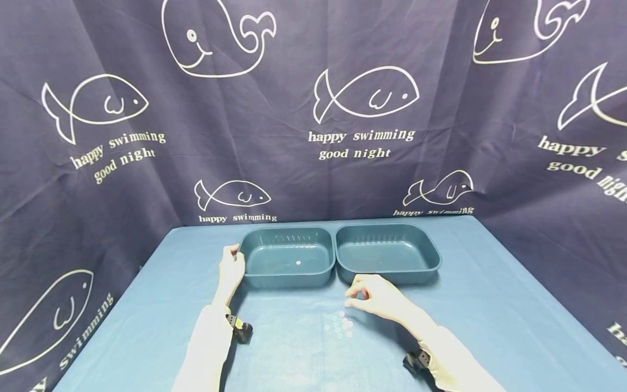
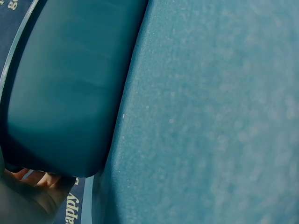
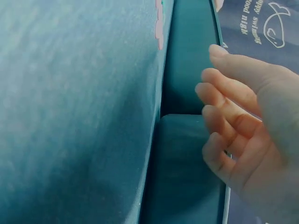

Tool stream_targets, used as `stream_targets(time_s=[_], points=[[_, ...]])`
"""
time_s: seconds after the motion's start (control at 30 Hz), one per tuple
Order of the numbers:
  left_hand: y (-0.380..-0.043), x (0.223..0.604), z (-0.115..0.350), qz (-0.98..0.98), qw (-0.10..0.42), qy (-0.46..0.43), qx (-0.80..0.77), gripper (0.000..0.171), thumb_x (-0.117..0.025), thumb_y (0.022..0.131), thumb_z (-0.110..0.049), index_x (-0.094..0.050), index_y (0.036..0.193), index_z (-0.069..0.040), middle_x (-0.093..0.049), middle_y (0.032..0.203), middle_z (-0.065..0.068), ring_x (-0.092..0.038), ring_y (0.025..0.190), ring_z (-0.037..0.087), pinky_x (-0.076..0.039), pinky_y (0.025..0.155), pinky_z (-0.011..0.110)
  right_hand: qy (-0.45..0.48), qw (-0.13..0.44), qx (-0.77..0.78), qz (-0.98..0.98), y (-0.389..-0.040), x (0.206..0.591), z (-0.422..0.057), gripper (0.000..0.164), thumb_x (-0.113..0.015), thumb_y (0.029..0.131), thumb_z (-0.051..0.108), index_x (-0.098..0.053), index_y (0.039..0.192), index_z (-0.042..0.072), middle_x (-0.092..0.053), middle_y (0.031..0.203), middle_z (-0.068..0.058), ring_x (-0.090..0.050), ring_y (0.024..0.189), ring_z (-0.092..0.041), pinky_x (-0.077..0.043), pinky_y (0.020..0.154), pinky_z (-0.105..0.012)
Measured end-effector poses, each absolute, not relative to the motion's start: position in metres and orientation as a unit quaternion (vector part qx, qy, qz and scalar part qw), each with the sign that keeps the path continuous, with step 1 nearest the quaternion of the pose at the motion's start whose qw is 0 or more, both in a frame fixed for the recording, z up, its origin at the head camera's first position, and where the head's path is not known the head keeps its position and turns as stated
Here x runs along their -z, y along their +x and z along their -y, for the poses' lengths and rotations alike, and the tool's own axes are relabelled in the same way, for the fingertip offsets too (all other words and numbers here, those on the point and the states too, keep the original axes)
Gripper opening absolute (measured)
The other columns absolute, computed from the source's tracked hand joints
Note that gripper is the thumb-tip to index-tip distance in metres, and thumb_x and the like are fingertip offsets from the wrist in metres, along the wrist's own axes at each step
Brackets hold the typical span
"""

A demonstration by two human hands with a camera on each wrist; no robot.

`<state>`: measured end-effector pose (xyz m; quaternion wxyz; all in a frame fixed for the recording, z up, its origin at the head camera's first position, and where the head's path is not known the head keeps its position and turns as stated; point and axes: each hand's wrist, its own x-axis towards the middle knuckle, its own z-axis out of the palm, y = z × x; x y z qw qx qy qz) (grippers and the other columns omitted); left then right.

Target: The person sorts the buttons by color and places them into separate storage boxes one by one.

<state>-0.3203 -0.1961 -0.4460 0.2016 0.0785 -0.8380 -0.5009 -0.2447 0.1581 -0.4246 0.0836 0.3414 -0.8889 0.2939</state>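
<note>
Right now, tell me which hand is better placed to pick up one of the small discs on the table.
Probably the right hand: it appears to hold nothing and is just beyond the small discs. The left hand is farther off, at the outer end of the left tray.

Bins (image 1: 289, 281) are teal, the tablecloth (image 1: 289, 348) light blue, the curtain (image 1: 289, 125) navy with white fish (image 1: 372, 97).
</note>
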Motion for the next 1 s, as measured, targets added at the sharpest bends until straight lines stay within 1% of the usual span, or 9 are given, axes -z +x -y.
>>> stream_targets(time_s=[0.13, 0.33, 0.53, 0.8, 0.87, 1.0], points=[[-0.321, 0.445, 0.196, 0.837, 0.208, 0.077, 0.501, 0.031, -0.037, 0.093, -0.006, -0.043, 0.12, 0.005, -0.05, 0.127, 0.031, -0.044, 0.123, 0.044, -0.034, 0.104, 0.053, 0.355, 0.058, -0.296, 0.885, -0.243, 0.425, -0.159, 0.016, -0.073, 0.078, 0.027, -0.075, 0.088, 0.014, -0.052, 0.069, 0.014, -0.041, 0.057, 0.007, -0.036, 0.053, -0.012], [-0.321, 0.446, 0.196, 0.835, 0.209, 0.076, 0.503, 0.03, -0.037, 0.093, -0.005, -0.043, 0.12, 0.005, -0.049, 0.128, 0.031, -0.043, 0.125, 0.044, -0.033, 0.105, 0.053, 0.376, 0.045, -0.29, 0.879, -0.241, 0.425, -0.158, 0.014, -0.074, 0.077, 0.024, -0.074, 0.087, 0.013, -0.056, 0.071, 0.013, -0.041, 0.058, 0.007, -0.037, 0.054, -0.012], [-0.322, 0.447, 0.197, 0.837, 0.209, 0.076, 0.5, 0.031, -0.037, 0.093, -0.005, -0.043, 0.121, 0.006, -0.05, 0.127, 0.031, -0.044, 0.123, 0.044, -0.034, 0.104, 0.052, 0.393, 0.026, -0.266, 0.88, -0.237, 0.426, -0.157, 0.009, -0.074, 0.074, 0.02, -0.075, 0.082, 0.016, -0.057, 0.072, 0.013, -0.046, 0.06, 0.003, -0.038, 0.056, -0.011], [-0.323, 0.446, 0.197, 0.836, 0.204, 0.079, 0.503, 0.031, -0.037, 0.093, -0.006, -0.043, 0.122, 0.005, -0.049, 0.127, 0.031, -0.044, 0.124, 0.043, -0.033, 0.105, 0.052, 0.408, 0.006, -0.258, 0.876, -0.232, 0.425, -0.157, 0.006, -0.075, 0.072, 0.016, -0.075, 0.078, 0.014, -0.057, 0.069, 0.004, -0.051, 0.061, -0.001, -0.039, 0.057, -0.011], [-0.323, 0.446, 0.196, 0.835, 0.203, 0.081, 0.504, 0.031, -0.037, 0.093, -0.006, -0.043, 0.122, 0.005, -0.049, 0.127, 0.03, -0.043, 0.125, 0.043, -0.033, 0.105, 0.052, 0.407, 0.004, -0.257, 0.877, -0.231, 0.425, -0.157, 0.006, -0.076, 0.072, 0.015, -0.075, 0.078, 0.014, -0.057, 0.069, 0.004, -0.051, 0.061, -0.001, -0.039, 0.056, -0.011], [-0.322, 0.446, 0.196, 0.833, 0.206, 0.082, 0.506, 0.031, -0.037, 0.093, -0.007, -0.043, 0.121, 0.005, -0.05, 0.127, 0.031, -0.044, 0.124, 0.043, -0.034, 0.104, 0.053, 0.401, 0.002, -0.257, 0.879, -0.23, 0.425, -0.156, 0.006, -0.077, 0.071, 0.015, -0.075, 0.077, 0.015, -0.057, 0.069, 0.005, -0.045, 0.058, 0.005, -0.037, 0.055, -0.011]])
